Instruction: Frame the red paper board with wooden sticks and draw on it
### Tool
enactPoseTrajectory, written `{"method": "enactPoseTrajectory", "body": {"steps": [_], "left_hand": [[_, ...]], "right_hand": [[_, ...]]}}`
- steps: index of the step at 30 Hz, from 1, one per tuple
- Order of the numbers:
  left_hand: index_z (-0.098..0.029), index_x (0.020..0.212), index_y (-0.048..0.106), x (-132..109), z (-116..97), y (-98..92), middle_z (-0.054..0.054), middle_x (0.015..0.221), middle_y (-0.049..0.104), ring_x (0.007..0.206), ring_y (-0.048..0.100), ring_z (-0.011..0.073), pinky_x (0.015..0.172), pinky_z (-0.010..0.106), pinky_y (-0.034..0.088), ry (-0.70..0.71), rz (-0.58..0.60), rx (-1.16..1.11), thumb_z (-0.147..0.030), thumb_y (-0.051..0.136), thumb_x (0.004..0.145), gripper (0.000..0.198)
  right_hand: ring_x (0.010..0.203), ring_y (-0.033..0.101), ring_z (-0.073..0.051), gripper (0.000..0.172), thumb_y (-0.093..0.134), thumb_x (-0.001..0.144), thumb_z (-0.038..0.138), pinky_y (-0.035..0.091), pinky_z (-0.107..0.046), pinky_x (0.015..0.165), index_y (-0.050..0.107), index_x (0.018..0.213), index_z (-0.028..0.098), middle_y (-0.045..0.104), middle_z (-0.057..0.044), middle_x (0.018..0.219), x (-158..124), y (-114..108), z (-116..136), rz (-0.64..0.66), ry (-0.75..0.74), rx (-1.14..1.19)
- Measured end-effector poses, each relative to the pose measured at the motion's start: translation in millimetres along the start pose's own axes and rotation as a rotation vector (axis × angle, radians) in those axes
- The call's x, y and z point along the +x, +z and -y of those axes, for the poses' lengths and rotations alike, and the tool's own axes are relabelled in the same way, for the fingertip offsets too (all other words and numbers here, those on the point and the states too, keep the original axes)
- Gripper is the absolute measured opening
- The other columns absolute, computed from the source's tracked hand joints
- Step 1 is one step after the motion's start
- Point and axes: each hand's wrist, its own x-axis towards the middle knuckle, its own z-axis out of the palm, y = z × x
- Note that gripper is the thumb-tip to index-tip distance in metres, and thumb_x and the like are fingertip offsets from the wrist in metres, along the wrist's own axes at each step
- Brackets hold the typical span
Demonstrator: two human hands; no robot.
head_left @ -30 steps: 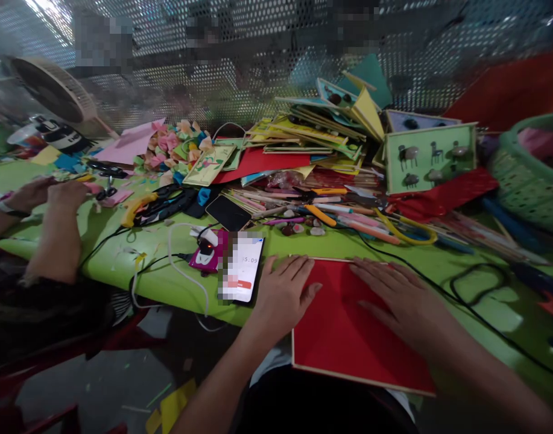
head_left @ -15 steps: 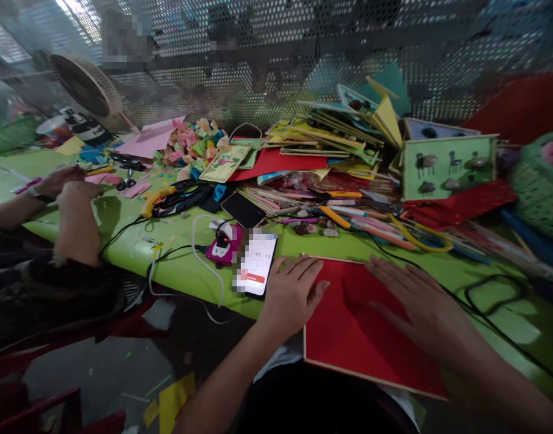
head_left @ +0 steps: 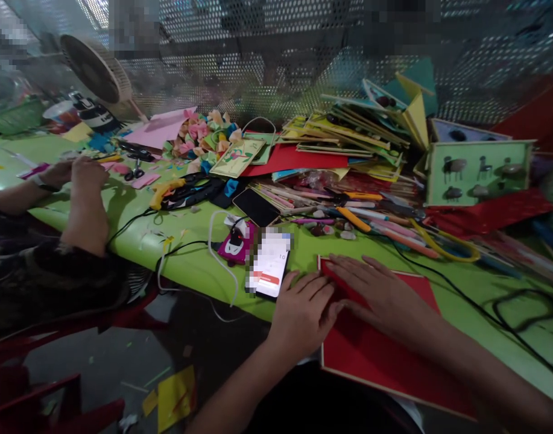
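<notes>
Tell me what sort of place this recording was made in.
Probably a craft workspace, though whether a workshop or a classroom I cannot tell: the green table bears a pile of boards, a framed picture of animal-like figures and pink paper.

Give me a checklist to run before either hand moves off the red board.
1. Left hand over the left edge of the red board: ok.
2. Right hand lying across the board: ok.
3. Whole board on the green table: not ok, its near part juts past the edge.
4. Lit phone untouched by the left fingers: cannot tell, very close.
5. Co-worker's hand away from the board: ok.
</notes>
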Motion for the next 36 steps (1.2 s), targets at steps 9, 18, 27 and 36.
{"method": "enactPoseTrajectory", "body": {"steps": [9,18,27,36], "left_hand": [[-0.022,0.123,0.069,-1,0,2.7,0.004,0.126,0.078,0.124,0.069,0.0241,0.115,0.047,0.043,-0.003,-0.032,-0.028,-0.033,0.055,0.106,0.025],[-0.022,0.124,0.068,-1,1,4.2,0.002,0.127,0.078,0.125,0.068,0.0220,0.116,0.046,0.042,-0.010,-0.038,-0.024,-0.031,0.058,0.105,0.024],[-0.022,0.125,0.068,0,-1,2.4,0.003,0.129,0.077,0.125,0.068,0.0230,0.116,0.046,0.042,-0.004,-0.021,-0.012,-0.032,0.054,0.107,0.026],[-0.022,0.125,0.068,-1,1,4.7,0.003,0.132,0.076,0.126,0.067,0.0223,0.116,0.046,0.042,0.004,-0.017,0.002,-0.032,0.055,0.107,0.025]], "right_hand": [[0.145,0.054,-0.028,0.073,0.051,0.100,0.031,0.041,-0.058,0.119,0.024,0.168,0.028,0.054,-0.009,0.161,4,6,3,-0.003,0.010,-0.038],[0.144,0.055,-0.027,0.074,0.050,0.101,0.030,0.043,-0.055,0.118,0.020,0.169,0.027,0.055,-0.012,0.160,4,2,6,-0.023,0.023,-0.023],[0.145,0.055,-0.026,0.069,0.045,0.101,0.025,0.043,-0.056,0.118,0.022,0.167,0.025,0.055,-0.010,0.160,11,6,7,-0.028,-0.024,-0.040],[0.141,0.058,-0.027,0.076,0.049,0.090,0.012,0.045,-0.053,0.117,0.032,0.164,0.020,0.059,-0.013,0.157,14,7,16,-0.041,-0.011,-0.081]]}}
